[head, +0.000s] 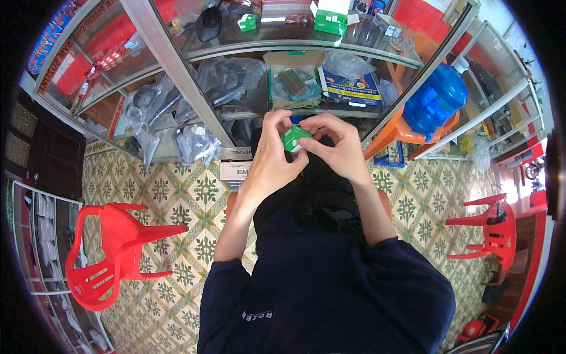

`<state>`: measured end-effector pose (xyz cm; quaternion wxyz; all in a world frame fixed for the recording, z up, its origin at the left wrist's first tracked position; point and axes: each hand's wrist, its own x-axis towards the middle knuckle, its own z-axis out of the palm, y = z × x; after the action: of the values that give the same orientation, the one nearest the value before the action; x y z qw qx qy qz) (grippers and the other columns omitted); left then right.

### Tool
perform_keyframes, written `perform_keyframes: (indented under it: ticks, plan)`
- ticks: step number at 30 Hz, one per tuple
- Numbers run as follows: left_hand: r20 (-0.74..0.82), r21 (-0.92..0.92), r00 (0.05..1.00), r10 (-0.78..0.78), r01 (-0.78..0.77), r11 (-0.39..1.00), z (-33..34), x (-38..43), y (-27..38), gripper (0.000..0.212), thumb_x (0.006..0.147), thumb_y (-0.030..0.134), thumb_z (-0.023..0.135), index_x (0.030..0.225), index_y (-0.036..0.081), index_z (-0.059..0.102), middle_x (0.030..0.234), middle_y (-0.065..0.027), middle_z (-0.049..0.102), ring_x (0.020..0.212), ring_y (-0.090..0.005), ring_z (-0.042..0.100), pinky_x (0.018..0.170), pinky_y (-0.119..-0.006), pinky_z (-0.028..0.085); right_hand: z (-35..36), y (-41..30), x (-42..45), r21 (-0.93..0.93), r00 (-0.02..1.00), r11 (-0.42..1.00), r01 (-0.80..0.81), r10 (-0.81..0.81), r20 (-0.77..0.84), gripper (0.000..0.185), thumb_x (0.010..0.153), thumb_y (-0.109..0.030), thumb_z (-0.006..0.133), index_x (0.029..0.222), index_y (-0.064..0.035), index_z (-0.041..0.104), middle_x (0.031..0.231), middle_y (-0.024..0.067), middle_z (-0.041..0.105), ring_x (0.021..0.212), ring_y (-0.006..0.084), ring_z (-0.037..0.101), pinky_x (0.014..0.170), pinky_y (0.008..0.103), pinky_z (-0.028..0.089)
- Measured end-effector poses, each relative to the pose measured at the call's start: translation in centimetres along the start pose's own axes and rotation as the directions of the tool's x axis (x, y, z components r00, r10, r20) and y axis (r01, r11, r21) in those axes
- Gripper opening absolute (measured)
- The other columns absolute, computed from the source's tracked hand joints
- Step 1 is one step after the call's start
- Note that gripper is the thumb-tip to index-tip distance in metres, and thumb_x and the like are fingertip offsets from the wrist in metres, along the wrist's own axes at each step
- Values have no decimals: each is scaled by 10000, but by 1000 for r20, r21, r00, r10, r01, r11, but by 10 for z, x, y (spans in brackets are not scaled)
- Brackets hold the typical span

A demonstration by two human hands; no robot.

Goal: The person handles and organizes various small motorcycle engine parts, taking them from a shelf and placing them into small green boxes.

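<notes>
A small green cardboard box is held over my lap between both hands. My left hand curls around its left side, with the thumb underneath near the lower edge. From the right, my right hand pinches it, thumb on the front face and fingers at the top. Whether the box's flap is lifted cannot be made out. Just beyond my hands, an opened carton on the cabinet shelf holds a dark part wrapped in plastic.
A glass display cabinet stands in front, with green boxes on its upper shelf. At right, an orange chair bears a blue water jug. Red plastic chairs stand on the tiled floor. A white carton sits by my left knee.
</notes>
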<state>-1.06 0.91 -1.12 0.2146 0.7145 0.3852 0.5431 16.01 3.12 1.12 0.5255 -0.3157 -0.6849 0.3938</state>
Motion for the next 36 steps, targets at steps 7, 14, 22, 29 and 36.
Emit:
perform_keyframes:
  ticks: [7,14,22,29,36]
  plan:
    - [-18,109,992,-123,125,986,-13,9,1,738,750,82,793,1326,10,336,1202,-153,423,967,-214,541,794,-343,478,-86,23,133,-273,935,943,191,-259,-241,289,844,-185,764,1105,-72,712,791,23,732,704,35,628,618,230,482]
    - [92,-18,979,-180,183,983,-5,6,-14,688,785,97,774,1321,22,349,1185,-141,434,984,-209,533,795,-331,471,-161,88,264,-618,929,782,82,-284,-236,235,798,-205,782,982,-70,727,832,87,739,696,145,709,653,292,540]
    - [-85,487,993,83,-31,873,-17,103,-73,544,774,104,727,1263,77,492,1202,-188,467,1083,-352,498,938,-447,438,-177,103,286,-763,944,623,171,-326,-54,182,768,-173,768,923,-87,724,846,110,724,729,219,716,692,345,552]
    - [-96,777,995,-7,79,625,-37,226,-142,587,790,307,679,1356,213,553,1325,-287,407,1158,-482,449,971,-545,425,-175,94,296,-811,967,530,248,-186,174,130,765,-145,714,880,-88,732,910,126,726,831,288,712,785,391,556]
    - [-116,878,971,-209,199,435,-24,260,-174,606,854,478,610,1400,227,528,1515,-311,275,1397,-463,269,1082,-565,313,-177,113,299,-876,980,440,200,-113,166,220,807,-150,572,933,-131,750,951,145,725,909,358,690,844,468,540]
